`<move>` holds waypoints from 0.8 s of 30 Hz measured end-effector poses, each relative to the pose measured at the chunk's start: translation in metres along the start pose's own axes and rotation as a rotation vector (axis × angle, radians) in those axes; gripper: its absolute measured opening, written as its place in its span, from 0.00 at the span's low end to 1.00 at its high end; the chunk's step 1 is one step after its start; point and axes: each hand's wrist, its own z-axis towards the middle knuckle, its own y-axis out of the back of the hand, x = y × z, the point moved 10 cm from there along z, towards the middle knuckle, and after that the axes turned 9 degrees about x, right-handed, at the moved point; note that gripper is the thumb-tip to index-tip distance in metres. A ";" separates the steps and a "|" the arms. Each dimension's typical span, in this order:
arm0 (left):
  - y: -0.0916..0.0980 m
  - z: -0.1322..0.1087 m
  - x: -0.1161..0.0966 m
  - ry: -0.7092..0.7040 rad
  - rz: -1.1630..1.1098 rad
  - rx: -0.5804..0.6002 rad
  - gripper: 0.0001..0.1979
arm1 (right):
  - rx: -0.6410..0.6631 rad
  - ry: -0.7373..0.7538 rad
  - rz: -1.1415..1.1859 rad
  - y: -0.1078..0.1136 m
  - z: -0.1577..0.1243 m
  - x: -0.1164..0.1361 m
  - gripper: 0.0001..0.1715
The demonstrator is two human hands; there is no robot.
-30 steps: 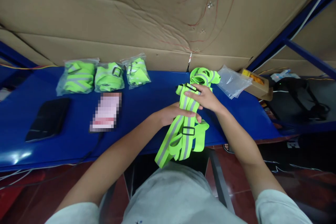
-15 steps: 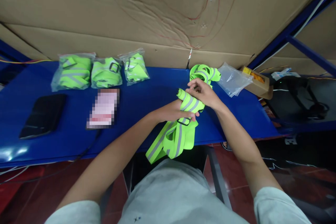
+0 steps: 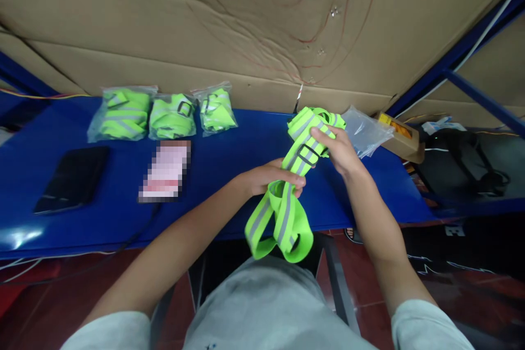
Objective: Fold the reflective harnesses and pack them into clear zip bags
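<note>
Both hands grip a neon-yellow reflective strap [image 3: 288, 210] with grey stripes and a black buckle. My left hand [image 3: 279, 178] is closed around its middle, below the buckle, and loose loops hang from there past the table's front edge. Higher up, my right hand [image 3: 338, 147] pinches the folded upper part, thumb on top. Another coiled strap [image 3: 337, 119] of the same kind lies on the table just behind, partly hidden by the held one. Clear plastic bags [image 3: 367, 130] lie to the right of it.
Along the back of the blue table [image 3: 229, 153] stand several plastic bags [image 3: 125, 115] packed with similar straps. A black flat object [image 3: 71, 179] and a blurred-out pinkish rectangle [image 3: 165, 171] lie at left. A cardboard box [image 3: 400, 134] sits at right, before a cardboard wall [image 3: 229, 22].
My right hand has moved from beside the left wrist onto the strap's upper part. The folded bundle came off my left hand and now extends up and right, its buckle higher.
</note>
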 end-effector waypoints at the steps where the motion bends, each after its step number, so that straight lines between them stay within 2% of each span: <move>1: 0.001 -0.001 -0.001 0.005 0.073 0.000 0.25 | 0.016 -0.061 0.088 0.001 0.000 -0.006 0.26; 4: 0.004 -0.003 -0.006 0.017 0.300 -0.021 0.20 | 0.163 -0.239 0.259 -0.014 -0.002 -0.023 0.27; 7: 0.008 -0.005 -0.015 -0.029 0.387 -0.044 0.17 | 0.261 -0.320 0.248 -0.030 -0.002 -0.038 0.29; 9: 0.010 -0.006 -0.020 -0.059 0.421 -0.056 0.16 | 0.210 -0.226 0.104 -0.027 0.006 -0.036 0.28; 12: 0.016 -0.006 -0.024 -0.084 0.458 -0.087 0.16 | 0.103 0.019 -0.158 -0.019 0.011 -0.014 0.27; 14: 0.020 -0.007 -0.028 -0.113 0.451 -0.107 0.17 | 0.165 0.064 -0.258 -0.027 0.008 -0.008 0.29; 16: 0.023 -0.008 -0.031 -0.130 0.441 -0.109 0.16 | 0.292 0.024 -0.306 -0.041 0.002 -0.010 0.33; 18: 0.020 -0.008 -0.029 -0.112 0.405 -0.077 0.14 | 0.341 -0.026 -0.333 -0.050 -0.004 -0.014 0.34; 21: 0.015 -0.007 -0.020 -0.067 0.170 -0.039 0.19 | 0.199 -0.023 -0.342 -0.044 -0.004 -0.011 0.31; 24: 0.007 -0.003 -0.007 -0.035 -0.123 -0.033 0.22 | 0.030 0.071 -0.379 -0.031 -0.003 0.003 0.26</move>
